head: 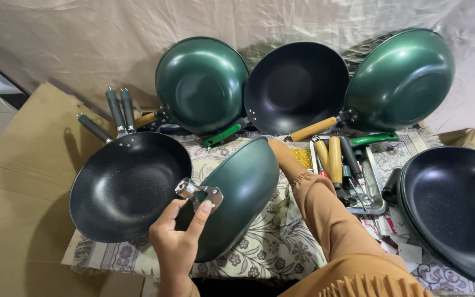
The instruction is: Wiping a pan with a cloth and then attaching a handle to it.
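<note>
The green wok (pixel 243 192) stands tilted on its side near the front edge of the patterned cloth (pixel 270 247), its glossy outside to the camera. The left hand (pixel 180 242) pinches a shiny metal bracket (pixel 198 192) against its wall with thumb and forefinger. The right hand is hidden behind the rim; I cannot tell its grip, only the orange sleeve (pixel 325 214) shows. Beside it, at the cloth's left edge, lies a black speckled wok (pixel 127 187). A metal tray (pixel 358 181) holds wooden handles.
</note>
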